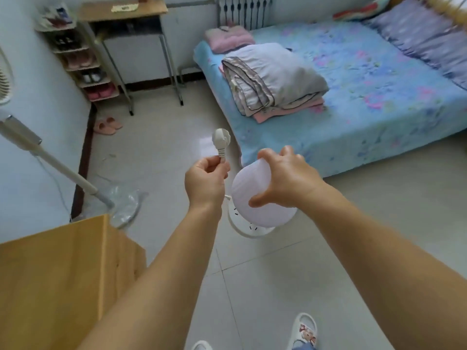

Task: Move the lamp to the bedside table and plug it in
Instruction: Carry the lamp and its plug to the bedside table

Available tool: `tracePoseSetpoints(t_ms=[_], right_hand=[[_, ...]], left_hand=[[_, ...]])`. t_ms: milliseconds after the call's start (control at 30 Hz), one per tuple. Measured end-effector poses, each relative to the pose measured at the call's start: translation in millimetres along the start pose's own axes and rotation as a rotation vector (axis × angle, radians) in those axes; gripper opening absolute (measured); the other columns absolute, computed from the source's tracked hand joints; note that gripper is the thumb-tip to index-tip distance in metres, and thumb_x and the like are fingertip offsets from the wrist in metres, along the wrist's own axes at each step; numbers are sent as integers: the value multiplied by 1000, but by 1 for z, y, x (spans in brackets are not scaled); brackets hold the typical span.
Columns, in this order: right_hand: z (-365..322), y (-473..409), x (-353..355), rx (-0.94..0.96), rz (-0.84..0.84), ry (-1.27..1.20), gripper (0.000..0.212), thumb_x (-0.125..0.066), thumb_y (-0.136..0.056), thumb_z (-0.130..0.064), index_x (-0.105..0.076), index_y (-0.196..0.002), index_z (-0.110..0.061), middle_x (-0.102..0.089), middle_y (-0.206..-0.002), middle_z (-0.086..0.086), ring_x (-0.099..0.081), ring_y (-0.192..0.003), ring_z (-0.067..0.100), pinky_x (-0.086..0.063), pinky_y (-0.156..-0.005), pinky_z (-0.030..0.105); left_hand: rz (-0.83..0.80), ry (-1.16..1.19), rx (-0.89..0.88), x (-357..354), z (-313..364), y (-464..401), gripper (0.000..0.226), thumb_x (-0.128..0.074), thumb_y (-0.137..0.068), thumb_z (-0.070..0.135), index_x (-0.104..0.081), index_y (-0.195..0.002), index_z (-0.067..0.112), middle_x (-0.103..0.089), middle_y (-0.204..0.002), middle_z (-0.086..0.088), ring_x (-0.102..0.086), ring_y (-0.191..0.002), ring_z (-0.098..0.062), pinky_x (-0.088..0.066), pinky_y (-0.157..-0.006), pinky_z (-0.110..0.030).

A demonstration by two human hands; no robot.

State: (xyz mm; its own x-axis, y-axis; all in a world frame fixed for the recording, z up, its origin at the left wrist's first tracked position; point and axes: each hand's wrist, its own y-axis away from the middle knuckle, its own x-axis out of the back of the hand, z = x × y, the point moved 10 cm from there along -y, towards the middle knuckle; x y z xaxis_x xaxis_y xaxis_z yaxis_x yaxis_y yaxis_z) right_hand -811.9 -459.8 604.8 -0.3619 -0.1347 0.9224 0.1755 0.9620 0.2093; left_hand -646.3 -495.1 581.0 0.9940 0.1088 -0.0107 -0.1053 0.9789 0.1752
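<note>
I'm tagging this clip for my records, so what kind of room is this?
Most likely a bedroom in a home: a bed with a floral sheet and folded quilts, a shoe rack against the wall, and a radiator behind the bed.

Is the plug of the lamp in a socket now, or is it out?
Out. The left hand holds the plug up in the air, away from any socket. The right hand grips the lamp by its white shade.

lamp (255, 198): smooth matt white plastic shade. plug (221, 142): ribbed off-white plastic. cabinet (50, 274): matt light wood. floor (265, 286): glossy pale tile. bed (366, 92): printed cloth. desk (121, 11): wood top, metal legs.
</note>
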Motion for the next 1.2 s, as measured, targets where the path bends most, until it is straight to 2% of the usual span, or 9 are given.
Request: tracePoseSetpoints(t_ms=[100,267,400,500,700,933,1100,1200], right_hand=[[80,2,27,-73,23,-14,90,-81,-50,-55,-36,-126,-35,-36,-122,5,-36,-119,29,-42,-79,41],[225,14,77,-211,76,-28,93,-81,-50,-55,-35,-128,-34,-36,-124,6,-36,-120,30,-44,-85,43],[329,32,113,-341,110,-20,91,-80,-51,-56,-34,-127,-34,-35,-126,7,-37,-119,30,-43,-78,40],[409,47,140,-465,172,-75,89,-79,-51,-56,-36,-125,-35,-37,-123,5,-39,-115,28,-42,-73,37],[538,65,177,-684,270,-152,90,-77,-50,-57,-34,-127,-39,-37,-122,3,-40,-114,26,-38,-69,33],[671,61,226,-892,308,-177,94,-77,-51,-54,-31,-131,-36,-36,-123,4,-40,-112,26,-39,-70,33],[777,50,274,-1055,355,-199,94,-77,-53,-53,-30,-132,-35,-36,-120,3,-41,-109,25,-38,-67,33],[821,50,291,-1108,391,-215,94,-77,-52,-53,-31,-131,-34,-36,-120,3,-41,-108,26,-38,-67,33]], left_hand=[[-58,-33,6,-83,-8,16,15,-63,-82,10,-61,-71,20,-64,-70,1,-56,-60,-9,-49,-61,-18],[-189,-69,31,-235,-23,50,12,-65,-81,15,-62,-72,22,-64,-73,2,-58,-69,-14,-48,-68,-25],[-323,-106,27,-343,-29,78,10,-65,-82,16,-64,-73,21,-64,-69,6,-58,-61,-5,-46,-57,-16],[-450,-140,31,-429,-32,96,11,-65,-81,14,-65,-72,21,-62,-66,7,-56,-61,-5,-44,-58,-17],[-640,-196,41,-580,-38,120,18,-68,-77,14,-64,-65,26,-60,-63,8,-51,-58,-6,-42,-58,-20],[-886,-227,3,-758,-36,131,6,-65,-79,17,-68,-76,13,-53,-60,5,-45,-57,-11,-36,-56,-21],[-1003,-265,-47,-895,-21,134,9,-62,-82,16,-68,-76,12,-51,-58,5,-43,-54,-8,-35,-53,-18],[-1031,-266,-60,-947,-15,138,8,-62,-82,16,-68,-78,13,-52,-58,5,-43,-54,-7,-35,-53,-18]])
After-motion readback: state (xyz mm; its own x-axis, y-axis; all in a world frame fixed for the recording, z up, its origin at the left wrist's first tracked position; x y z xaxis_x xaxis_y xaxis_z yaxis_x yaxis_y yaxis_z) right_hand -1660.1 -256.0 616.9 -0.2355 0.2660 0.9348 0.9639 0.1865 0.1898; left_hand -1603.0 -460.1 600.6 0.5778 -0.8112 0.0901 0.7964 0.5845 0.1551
